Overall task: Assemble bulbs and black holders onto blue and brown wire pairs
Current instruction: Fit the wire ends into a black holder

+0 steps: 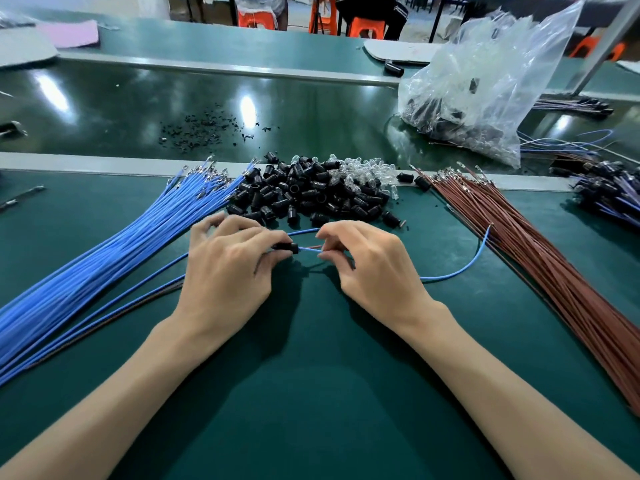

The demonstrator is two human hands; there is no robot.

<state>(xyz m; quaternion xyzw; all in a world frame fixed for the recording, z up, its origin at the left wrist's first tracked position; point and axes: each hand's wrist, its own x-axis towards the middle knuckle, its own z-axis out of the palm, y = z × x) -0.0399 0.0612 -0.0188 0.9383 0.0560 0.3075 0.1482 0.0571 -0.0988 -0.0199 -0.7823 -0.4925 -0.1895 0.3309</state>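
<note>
My left hand pinches a black holder between thumb and fingers just above the green mat. A blue wire and a thin brown wire run out of the holder to my right hand, which pinches them close to it. The blue wire loops away to the right. Behind my hands lies a heap of black holders with clear bulbs at its far right side. A fan of blue wires spreads on the left and a bundle of brown wires on the right.
A clear plastic bag with more parts stands at the back right. Finished assemblies pile at the right edge. Black scraps dot the dark conveyor belt beyond the mat's grey rail. Loose blue and brown wires trail left under my left wrist.
</note>
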